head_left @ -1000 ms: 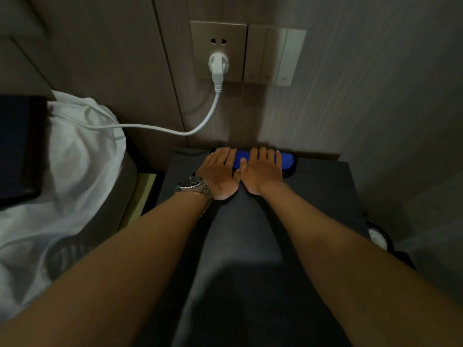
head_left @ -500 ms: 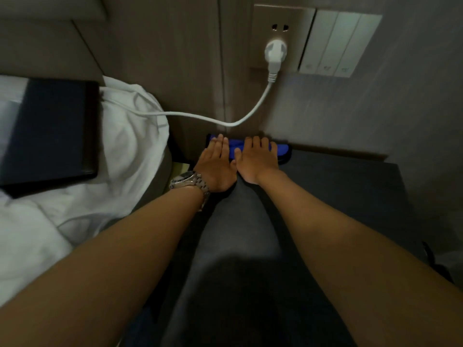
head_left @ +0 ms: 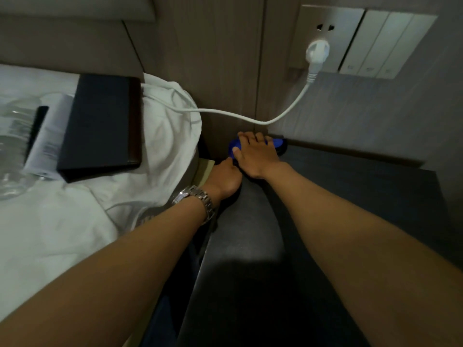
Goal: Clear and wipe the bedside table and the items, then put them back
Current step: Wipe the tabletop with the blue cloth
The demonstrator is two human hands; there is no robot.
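Fingers of your right hand lie spread and flat on the blue cloth, pressing it onto the far left corner of the bedside table, hard against the wall. Your left hand sits just beside it at the table's left edge, touching the right hand's thumb side; whether its fingers grip the rim or only rest there you cannot tell, as they are hidden below. To wipe this corner well, judging by how things lie, keep your palm flat so the cloth stays folded beneath it, push right into the angle where dust gathers, then draw toward yourself in overlapping passes. Mind the white cable hanging from the plug just above your knuckles; lifting your hand could snag it. The cleared items wait on the white bedding to your left: a dark folder, a booklet tucked beside it, and a clear plastic bottle at the edge of view. None has been put back yet.
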